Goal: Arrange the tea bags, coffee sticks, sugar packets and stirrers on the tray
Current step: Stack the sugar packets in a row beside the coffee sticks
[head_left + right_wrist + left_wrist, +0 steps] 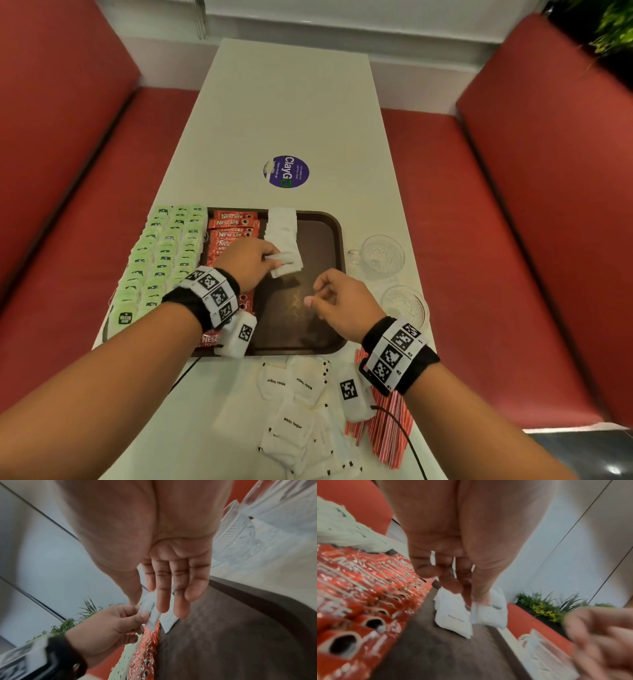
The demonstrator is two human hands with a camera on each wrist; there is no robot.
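A white sugar packet (280, 261) is being pinched by the left hand (247, 260) at the near end of the sugar row (282, 229) on the tray (318, 274). The right hand (337, 297) is being held empty over the tray, fingers loosely extended. Coffee sticks (230, 233) are lying left of the row, tea bags (161, 253) farther left. More sugar packets (294, 404) and stirrers (390, 425) are lying near the tray.

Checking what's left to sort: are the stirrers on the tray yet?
No: the red stirrers lie on the table, outside the tray.
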